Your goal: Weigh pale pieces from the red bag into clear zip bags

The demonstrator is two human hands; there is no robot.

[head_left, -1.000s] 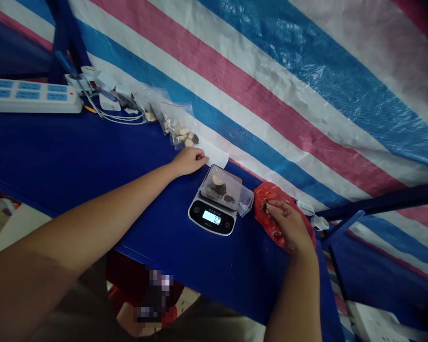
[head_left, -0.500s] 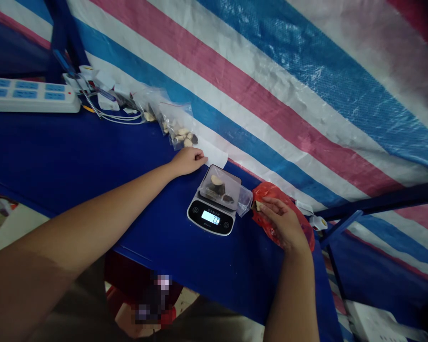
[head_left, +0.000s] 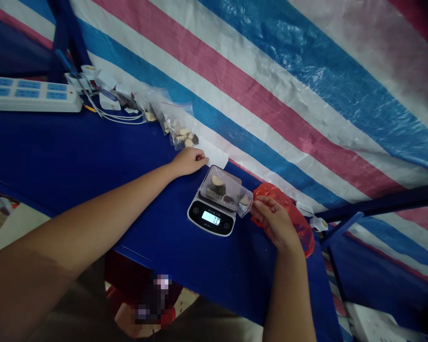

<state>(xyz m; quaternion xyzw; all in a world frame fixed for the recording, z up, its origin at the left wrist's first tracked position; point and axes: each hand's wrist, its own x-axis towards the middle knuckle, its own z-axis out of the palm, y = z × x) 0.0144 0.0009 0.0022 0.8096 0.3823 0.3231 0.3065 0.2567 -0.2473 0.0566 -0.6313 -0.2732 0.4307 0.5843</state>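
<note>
My left hand rests on the blue table, loosely curled beside a white paper, and nothing shows in its fingers. On the kitchen scale, whose lit display reads about 73, lies a clear plastic bag with pale and dark dried slices inside. Its mouth hangs off the scale's right side. One pale piece sits just within that mouth. My right hand is at the opening with fingers drawn together; what they pinch is hidden. Partly behind this hand lies a red plastic bag.
Zip bags of similar slices lie along the striped tarp at the back. Farther left are a tangle of white cables, tweezers and a power strip. A white plug is at the right edge.
My right hand has moved slightly left, from over the red bag to the clear bag's mouth. The pale piece it held now shows inside that mouth. My left hand stays put.
</note>
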